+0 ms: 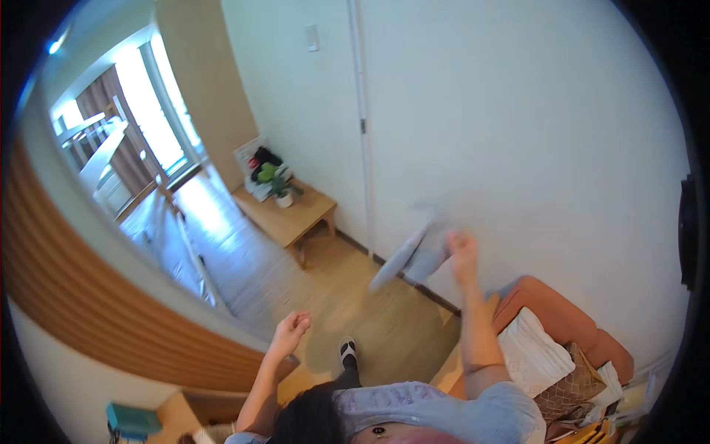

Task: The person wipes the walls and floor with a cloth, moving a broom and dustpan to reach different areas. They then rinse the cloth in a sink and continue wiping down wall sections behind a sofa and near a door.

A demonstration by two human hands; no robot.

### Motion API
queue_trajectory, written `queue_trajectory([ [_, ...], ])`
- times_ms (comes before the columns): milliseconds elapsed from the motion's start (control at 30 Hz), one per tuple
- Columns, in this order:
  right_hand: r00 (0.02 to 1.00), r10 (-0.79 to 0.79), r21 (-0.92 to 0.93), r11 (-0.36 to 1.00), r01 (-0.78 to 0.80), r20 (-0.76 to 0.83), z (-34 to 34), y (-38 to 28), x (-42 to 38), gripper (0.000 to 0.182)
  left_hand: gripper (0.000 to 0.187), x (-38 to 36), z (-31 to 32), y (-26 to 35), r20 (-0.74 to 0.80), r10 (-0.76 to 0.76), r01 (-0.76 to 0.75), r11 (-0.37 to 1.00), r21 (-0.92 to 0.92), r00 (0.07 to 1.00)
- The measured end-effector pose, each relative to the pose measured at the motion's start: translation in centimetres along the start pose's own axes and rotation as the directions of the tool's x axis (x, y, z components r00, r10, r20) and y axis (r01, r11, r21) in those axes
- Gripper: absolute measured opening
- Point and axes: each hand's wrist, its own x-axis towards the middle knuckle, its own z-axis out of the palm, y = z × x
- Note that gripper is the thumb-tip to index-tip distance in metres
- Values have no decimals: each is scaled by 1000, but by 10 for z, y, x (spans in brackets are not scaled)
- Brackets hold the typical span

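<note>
My right hand (464, 251) is raised in front of the white wall, its fingers closed on a light grey cloth (427, 255). The cloth hangs out to the left of the hand in loose folds, smeared by motion, with a paler blur above it. My left hand (290, 333) is held up lower and to the left, over the wooden floor. Its fingers are curled in towards the thumb, and nothing shows in them. The two hands are well apart.
An orange sofa (551, 305) with a white cushion (534, 349) and a brown patterned cushion (571, 383) stands at the lower right. A low wooden table (303, 216) holds a potted plant (279, 185). A curved slatted panel (111, 303) borders the left.
</note>
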Motion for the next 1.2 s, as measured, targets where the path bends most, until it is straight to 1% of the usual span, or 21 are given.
queue_trajectory([
  [33,955,-197,20,978,207,-223,-13,6,37,40,29,14,-6,1,-11,13,-13,1000,-11,1000],
  [67,861,-492,-199,864,463,-132,-51,-6,80,36,28,32,-12,-2,-23,18,-19,1000,-21,1000],
  [100,858,-475,-124,880,459,-193,-60,-37,111,43,27,56,-19,-8,-36,26,-28,999,-41,999],
  [167,563,-824,-520,507,687,-59,-88,-83,178,38,27,102,-36,-17,-71,41,-47,995,-85,997],
  [233,497,-851,-872,105,479,171,-121,-123,246,40,24,161,-52,-28,-102,60,-59,998,21,993],
  [333,570,-787,-932,-350,-97,236,-135,-159,327,46,24,242,-59,3,-77,195,-182,972,146,978],
  [433,613,-790,-935,-215,-282,-3,-167,-157,400,54,24,323,-40,93,82,387,-396,898,191,918],
  [467,458,-888,-848,-272,-454,39,-170,-143,420,55,25,350,-28,118,138,432,-452,874,180,891],
  [567,464,-868,-814,-136,-565,-177,-131,-131,437,51,27,430,24,168,320,481,-457,877,-150,817],
  [633,505,-862,-923,-222,-314,36,-88,-105,446,42,28,468,61,200,382,552,-493,834,-249,741],
  [667,777,-626,-964,-161,-212,-67,-48,-90,438,35,27,480,79,219,386,602,-546,798,-257,698],
  [700,614,-757,-967,-251,45,225,-29,-48,446,31,27,492,95,236,381,637,-600,767,-225,671],
  [733,684,-591,-892,-401,211,428,0,-29,439,27,28,501,110,251,375,669,-653,733,-190,642],
  [767,836,-274,-875,-252,414,475,23,-14,440,22,26,506,120,268,379,692,-668,712,-216,614],
  [800,382,-379,-521,-400,754,843,18,26,464,23,25,508,125,283,380,719,-688,685,-240,582],
  [900,594,-262,-648,-234,725,760,45,-50,484,38,23,527,134,308,345,786,-740,609,-288,513],
  [967,673,-433,-789,-181,587,600,51,-125,520,43,21,542,134,313,330,788,-748,606,-270,520],
  [1000,929,-322,-956,-279,91,183,61,-162,549,46,20,549,132,314,318,787,-750,608,-260,528],
  [1067,734,-638,-972,-137,190,233,70,-227,586,45,19,559,129,310,268,794,-744,606,-280,546],
  [1100,773,-626,-995,-81,62,99,83,-253,590,40,19,564,127,307,248,797,-741,604,-292,551],
  [1200,310,-822,-866,-383,320,478,117,-243,608,33,19,578,121,296,308,727,-639,687,-345,614],
])
